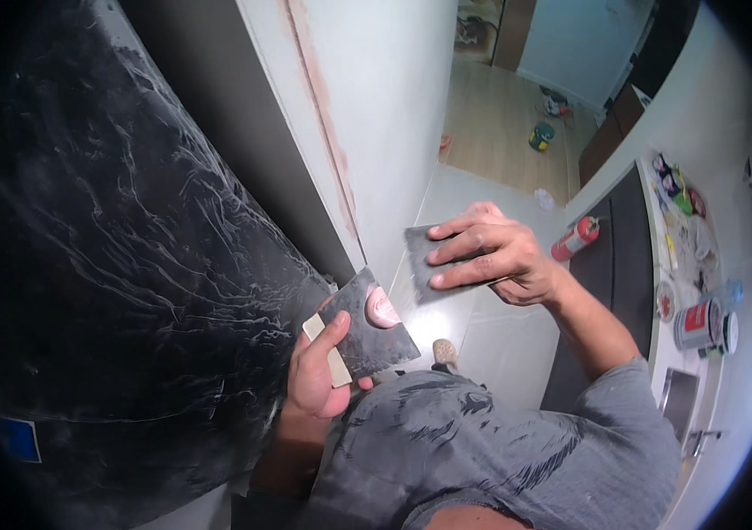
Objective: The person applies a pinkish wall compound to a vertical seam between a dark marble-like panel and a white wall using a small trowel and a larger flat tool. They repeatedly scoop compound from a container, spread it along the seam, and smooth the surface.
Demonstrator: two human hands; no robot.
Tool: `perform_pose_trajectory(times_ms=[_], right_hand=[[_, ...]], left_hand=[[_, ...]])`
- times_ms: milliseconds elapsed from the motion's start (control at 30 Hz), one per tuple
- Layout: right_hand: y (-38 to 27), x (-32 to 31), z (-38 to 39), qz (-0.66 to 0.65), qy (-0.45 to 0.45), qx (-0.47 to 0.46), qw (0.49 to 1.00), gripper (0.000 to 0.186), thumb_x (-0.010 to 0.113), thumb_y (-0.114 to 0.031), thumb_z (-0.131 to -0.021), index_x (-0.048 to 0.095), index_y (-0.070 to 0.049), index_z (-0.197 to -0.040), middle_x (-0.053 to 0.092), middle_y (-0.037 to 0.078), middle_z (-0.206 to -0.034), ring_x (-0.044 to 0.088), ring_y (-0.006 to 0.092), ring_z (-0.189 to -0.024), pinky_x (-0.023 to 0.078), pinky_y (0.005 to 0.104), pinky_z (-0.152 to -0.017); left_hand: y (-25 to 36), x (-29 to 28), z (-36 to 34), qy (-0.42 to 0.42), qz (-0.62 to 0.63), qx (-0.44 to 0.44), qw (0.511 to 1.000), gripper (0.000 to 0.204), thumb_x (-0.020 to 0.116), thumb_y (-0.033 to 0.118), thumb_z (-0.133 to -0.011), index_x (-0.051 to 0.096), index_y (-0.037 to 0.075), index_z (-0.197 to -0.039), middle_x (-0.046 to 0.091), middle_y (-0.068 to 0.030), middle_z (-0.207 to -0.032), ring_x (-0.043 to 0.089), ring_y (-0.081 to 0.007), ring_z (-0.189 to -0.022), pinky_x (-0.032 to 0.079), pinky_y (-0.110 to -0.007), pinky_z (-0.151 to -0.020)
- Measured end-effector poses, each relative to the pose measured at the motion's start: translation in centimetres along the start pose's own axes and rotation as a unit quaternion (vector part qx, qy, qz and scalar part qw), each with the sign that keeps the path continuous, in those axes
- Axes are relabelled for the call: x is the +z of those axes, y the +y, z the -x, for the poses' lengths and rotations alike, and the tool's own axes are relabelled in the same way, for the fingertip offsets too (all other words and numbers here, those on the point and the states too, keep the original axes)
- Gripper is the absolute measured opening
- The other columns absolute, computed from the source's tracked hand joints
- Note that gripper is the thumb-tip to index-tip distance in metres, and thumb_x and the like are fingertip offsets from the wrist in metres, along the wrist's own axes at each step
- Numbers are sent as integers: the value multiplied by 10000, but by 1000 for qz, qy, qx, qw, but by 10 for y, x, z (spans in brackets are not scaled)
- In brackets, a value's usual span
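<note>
My left hand (317, 375) is closed on a broad putty knife (362, 340), its thumb on the blade beside the cream handle strip. A lump of pink putty (383, 309) sits near the blade's upper right edge. To the right, my right hand (499, 252) grips a flat grey scraper blade (422, 274), with several fingers spread over its face. The two blades are apart. Ahead of the left blade's top corner rises a pale wall edge (376, 106); a narrow seam (327, 132) edged with pinkish filler runs down it.
Wrinkled black sheeting (128, 265) covers a large surface at left. On the right stand a red fire extinguisher (576, 238) and a cluttered counter (663, 340) with a white tub (698, 324). A green can (542, 135) stands on the farther floor.
</note>
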State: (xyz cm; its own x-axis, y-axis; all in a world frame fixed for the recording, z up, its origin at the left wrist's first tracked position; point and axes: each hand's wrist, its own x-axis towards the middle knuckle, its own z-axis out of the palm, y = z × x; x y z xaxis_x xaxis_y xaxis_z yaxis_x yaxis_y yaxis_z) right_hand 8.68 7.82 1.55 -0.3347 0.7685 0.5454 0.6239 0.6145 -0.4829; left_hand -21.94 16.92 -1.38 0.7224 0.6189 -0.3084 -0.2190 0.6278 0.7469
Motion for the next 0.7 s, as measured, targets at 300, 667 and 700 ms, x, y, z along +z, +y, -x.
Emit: perform_pose_trajectory(times_ms=[300, 667, 700], right_hand=[[-2, 42, 23, -71, -95, 85, 989, 482, 618, 63, -837, 809, -132, -1234, 756, 56, -1241, 658, 260, -1277, 446, 448, -1109], [126, 279, 25, -171, 378, 373, 830, 490, 477, 93, -971, 667, -10, -1412, 695, 199, -1337, 658, 325, -1280, 469, 370, -1140], [131, 284, 18, -163, 388, 372, 827, 493, 472, 95, -967, 664, -5, -1411, 692, 205, -1334, 660, 338, -1276, 474, 372, -1134]], left_hand=[[8, -52, 22, 72, -58, -59, 994, 431, 604, 270, -1081, 573, 55, -1452, 727, -70, -1133, 737, -170, -835, 521, -289, -462], [-20, -93, 54, 192, 25, -156, 969, 284, 539, 221, -1105, 638, 39, -1299, 758, -110, -1031, 744, -205, -726, 517, -292, -416], [-17, -94, 56, 194, 8, -156, 969, 284, 538, 222, -1105, 641, 39, -1295, 757, -111, -1029, 743, -207, -727, 509, -292, -411]])
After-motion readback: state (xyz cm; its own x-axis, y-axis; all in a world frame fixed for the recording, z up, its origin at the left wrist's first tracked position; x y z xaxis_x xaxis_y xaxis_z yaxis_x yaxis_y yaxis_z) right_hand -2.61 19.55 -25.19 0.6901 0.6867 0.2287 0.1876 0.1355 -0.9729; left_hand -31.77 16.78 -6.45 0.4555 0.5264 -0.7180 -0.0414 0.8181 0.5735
